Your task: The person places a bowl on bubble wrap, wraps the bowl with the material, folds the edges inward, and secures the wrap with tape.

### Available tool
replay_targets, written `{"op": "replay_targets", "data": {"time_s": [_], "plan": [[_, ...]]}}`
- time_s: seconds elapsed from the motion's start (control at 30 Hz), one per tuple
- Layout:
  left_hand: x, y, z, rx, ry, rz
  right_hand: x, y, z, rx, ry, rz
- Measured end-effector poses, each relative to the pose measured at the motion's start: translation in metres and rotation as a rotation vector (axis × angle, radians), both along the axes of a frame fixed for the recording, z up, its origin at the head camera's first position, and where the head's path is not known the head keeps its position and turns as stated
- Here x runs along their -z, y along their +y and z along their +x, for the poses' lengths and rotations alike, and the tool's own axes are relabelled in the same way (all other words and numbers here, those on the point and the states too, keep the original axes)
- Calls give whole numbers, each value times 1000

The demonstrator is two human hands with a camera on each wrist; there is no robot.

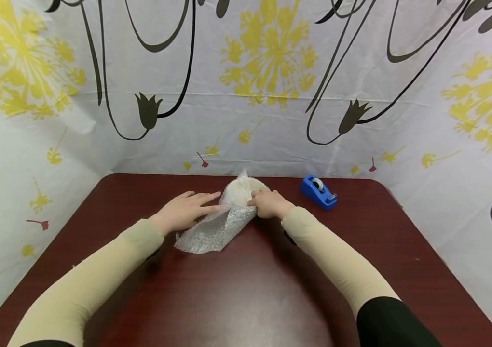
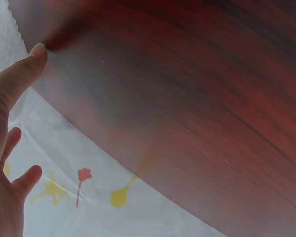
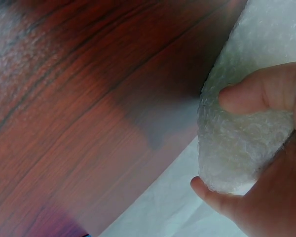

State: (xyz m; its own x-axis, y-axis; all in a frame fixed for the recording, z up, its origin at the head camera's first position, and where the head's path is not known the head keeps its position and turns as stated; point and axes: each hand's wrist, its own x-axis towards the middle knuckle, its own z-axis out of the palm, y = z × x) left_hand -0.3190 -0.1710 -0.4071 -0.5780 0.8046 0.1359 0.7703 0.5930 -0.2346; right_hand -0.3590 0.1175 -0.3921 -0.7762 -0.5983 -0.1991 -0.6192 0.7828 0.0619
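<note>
Near the far edge of the table lies a whitish rounded bundle in clear bubble wrap, whose loose flap spreads toward the front left. My right hand grips the bundle's right side. In the right wrist view, the thumb presses the wrap from one side while another finger shows at its far end. On the left, my left hand stretches its fingers to the edge of the wrap. The left wrist view shows one digit extended beside the wrap. What the wrap encloses is hidden.
A blue tape dispenser with a roll in it stands to the right of the bundle, near the back edge. The dark red wooden table has a patterned white cloth hanging behind it and along both sides.
</note>
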Motion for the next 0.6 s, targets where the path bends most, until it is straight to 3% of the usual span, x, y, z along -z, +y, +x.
{"op": "replay_targets", "data": {"time_s": [0.43,0.6], "plan": [[-1,38,2,42,56,57,-1,-5,1,57,-17,22],[-2,48,2,43,15,101,1,-5,1,78,-25,27]]}}
